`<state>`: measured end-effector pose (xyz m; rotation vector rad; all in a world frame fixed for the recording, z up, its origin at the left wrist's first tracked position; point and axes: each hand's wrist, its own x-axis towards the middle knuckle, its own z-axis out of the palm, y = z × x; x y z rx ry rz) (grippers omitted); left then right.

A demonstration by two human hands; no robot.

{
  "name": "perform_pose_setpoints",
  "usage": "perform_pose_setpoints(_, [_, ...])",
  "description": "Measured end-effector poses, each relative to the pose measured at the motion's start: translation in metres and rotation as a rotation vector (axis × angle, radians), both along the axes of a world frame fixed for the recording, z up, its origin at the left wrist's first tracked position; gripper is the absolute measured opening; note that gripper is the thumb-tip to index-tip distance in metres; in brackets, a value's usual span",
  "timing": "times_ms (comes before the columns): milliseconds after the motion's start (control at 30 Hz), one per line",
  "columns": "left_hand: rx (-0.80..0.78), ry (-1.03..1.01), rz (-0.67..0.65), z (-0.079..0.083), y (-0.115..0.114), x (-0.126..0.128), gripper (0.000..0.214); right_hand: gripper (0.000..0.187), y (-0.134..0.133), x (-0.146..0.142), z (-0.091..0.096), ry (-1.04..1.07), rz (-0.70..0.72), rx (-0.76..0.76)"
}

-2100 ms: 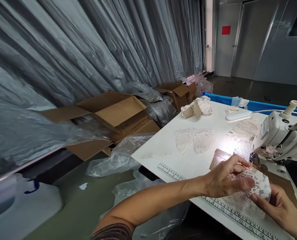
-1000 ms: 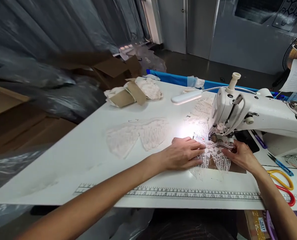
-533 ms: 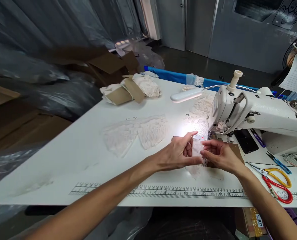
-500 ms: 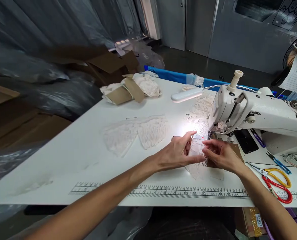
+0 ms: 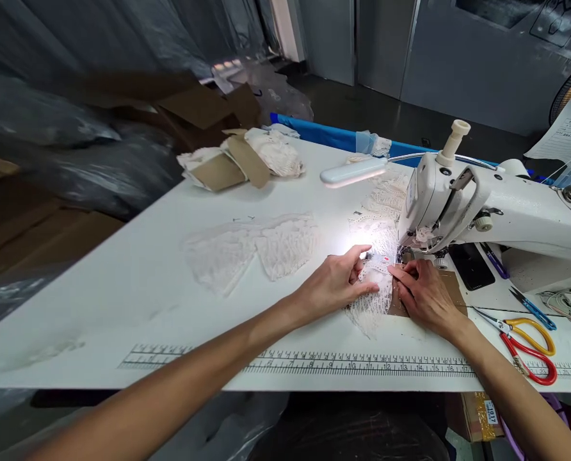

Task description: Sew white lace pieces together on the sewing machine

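Note:
A strip of white ruffled lace fabric (image 5: pixel 377 291) lies under the lit needle area of the white sewing machine (image 5: pixel 516 202). My left hand (image 5: pixel 339 279) is at its left edge, thumb and forefinger spread along the strip and the other fingers curled against the cloth. From the right, my right hand (image 5: pixel 427 293) pinches the lace edge just in front of the presser foot, fingers bent. The needle itself is hard to make out. Beneath my right hand is a brown card (image 5: pixel 451 288).
Another lace piece (image 5: pixel 285 246) lies flat to the left, and a bundle of lace with card bands (image 5: pixel 247 160) behind it. Red-and-yellow-handled scissors (image 5: pixel 525 346), blue snips (image 5: pixel 532 307) and a black phone (image 5: pixel 472 266) sit right. A printed ruler (image 5: pixel 324 365) runs along the front edge.
My right hand has moved closer to the presser foot, with its fingers lower on the cloth. The left thumb has drawn back to the left. The lace lies flatter; the camera view has shifted slightly.

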<state>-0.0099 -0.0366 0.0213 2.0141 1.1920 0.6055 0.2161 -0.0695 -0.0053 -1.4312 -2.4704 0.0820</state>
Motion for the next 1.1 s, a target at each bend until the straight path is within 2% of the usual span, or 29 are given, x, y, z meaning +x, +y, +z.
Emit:
perform_pose_setpoints(167, [-0.056,0.002,0.002,0.008,0.001,-0.004,0.053,0.042,-0.002,0.0,-0.006,-0.003,-0.029,0.007])
perform_pose_setpoints(267, [-0.117,0.064,-0.044,0.011,0.002,-0.007,0.048,0.046,-0.004,-0.004,-0.006,-0.027,-0.061,0.001])
perform_pose_setpoints(400, [-0.23,0.04,-0.039,0.011,0.004,-0.007,0.057,0.049,-0.007,-0.006,-0.005,-0.015,-0.101,0.024])
perform_pose_setpoints(500, [-0.276,0.007,-0.002,0.009,0.003,-0.006,0.061,0.045,-0.01,-0.002,-0.002,0.046,-0.01,0.025])
perform_pose_setpoints(600, [-0.235,0.052,0.009,0.009,0.003,-0.007,0.06,0.039,-0.013,0.003,0.002,0.078,0.067,0.015])
perform_pose_setpoints(800, [-0.127,0.136,-0.018,0.011,0.002,-0.01,0.056,0.038,-0.015,0.002,0.001,0.062,0.037,0.022])
perform_pose_setpoints(1100, [-0.14,0.143,0.017,0.013,0.0,-0.009,0.056,0.043,-0.01,-0.005,0.0,-0.019,-0.015,0.009])
